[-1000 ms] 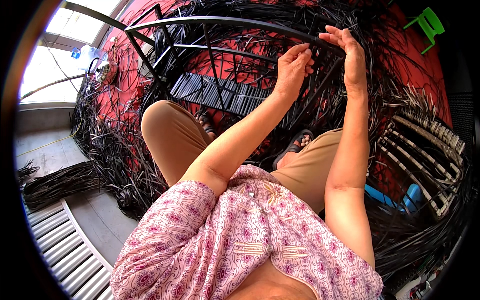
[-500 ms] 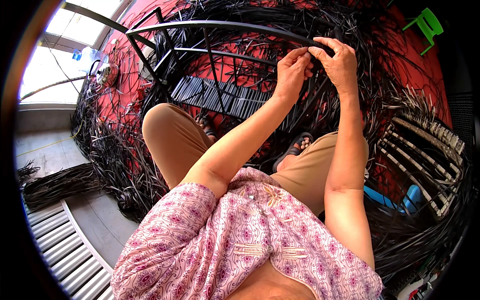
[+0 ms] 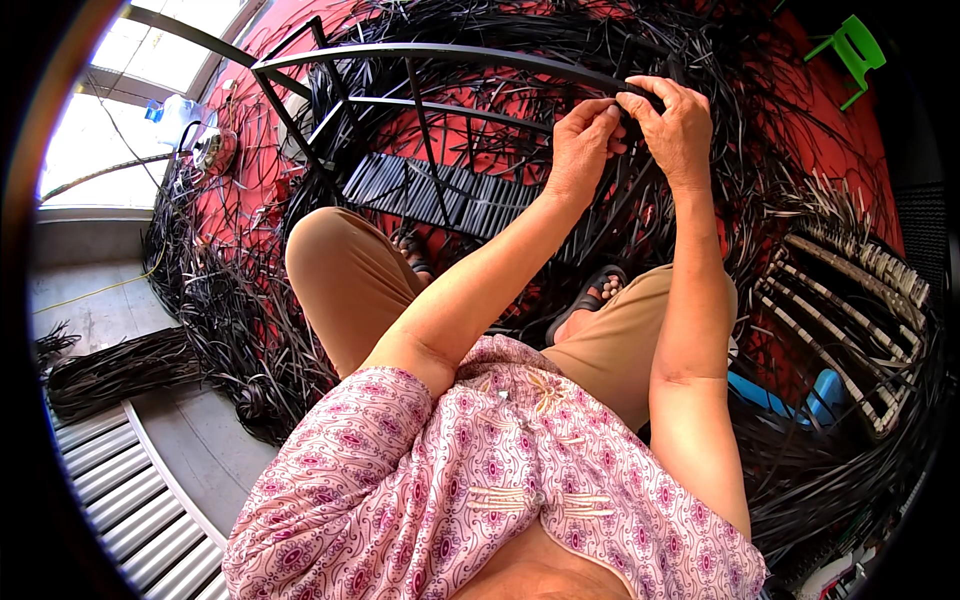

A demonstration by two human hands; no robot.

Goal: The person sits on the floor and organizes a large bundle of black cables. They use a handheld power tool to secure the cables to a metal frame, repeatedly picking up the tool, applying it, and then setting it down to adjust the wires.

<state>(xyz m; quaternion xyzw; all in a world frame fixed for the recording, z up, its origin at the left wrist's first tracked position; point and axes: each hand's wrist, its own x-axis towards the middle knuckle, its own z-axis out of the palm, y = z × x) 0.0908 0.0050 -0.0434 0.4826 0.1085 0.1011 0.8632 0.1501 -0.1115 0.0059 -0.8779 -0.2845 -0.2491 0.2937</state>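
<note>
A black metal frame (image 3: 430,50) with a curved top rail and thin uprights stands in front of my knees. My right hand (image 3: 682,130) is closed round the right part of the rail, thumb and forefinger bent over it. Beside it, just under the rail, my left hand (image 3: 583,150) has its fingers curled in and pressed together; whatever they pinch is hidden. Rows of dark slats woven from flat strip (image 3: 440,190) fill the lower part of the frame. Loose black plastic strips (image 3: 660,240) lie tangled beneath and behind my hands.
Heaps of black strips (image 3: 250,300) cover much of the red floor. At right lie a bundle with pale-banded bars (image 3: 850,310) and a blue plastic piece (image 3: 822,397). A green chair (image 3: 855,50) stands far right; a kettle (image 3: 213,150) and a clear jug (image 3: 178,115) are at left.
Both hands stay at the rail and have shifted only very slightly. The frame has not visibly moved.
</note>
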